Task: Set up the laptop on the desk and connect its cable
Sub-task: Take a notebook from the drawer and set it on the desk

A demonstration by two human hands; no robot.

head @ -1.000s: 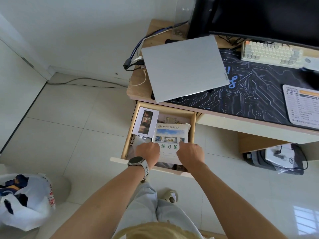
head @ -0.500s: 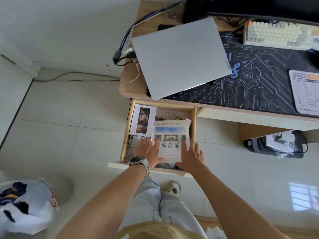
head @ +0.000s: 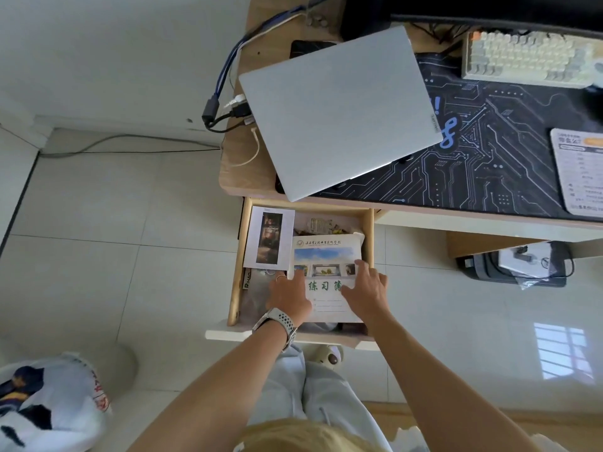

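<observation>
A closed silver laptop (head: 339, 109) lies tilted on the left end of the desk (head: 238, 171), partly on a black circuit-pattern mat (head: 489, 158). Dark and white cables with plugs (head: 228, 109) hang at the laptop's left edge; whether any is plugged in I cannot tell. Below the desk a wooden drawer (head: 235, 275) stands pulled out. My left hand (head: 288, 296) and my right hand (head: 367, 288) rest flat, fingers spread, on a white exercise book (head: 326, 256) inside the drawer.
A white card with a dark photo (head: 269, 238) lies in the drawer's back left. A cream keyboard (head: 525, 58) and a dark monitor (head: 489, 8) sit at the desk's back. A printed card (head: 580, 171) lies at right. A white bag (head: 49, 402) sits on the tiled floor.
Both hands have opened from curled fingers and slid farther into the drawer onto the exercise book. The camera has shifted down and closer.
</observation>
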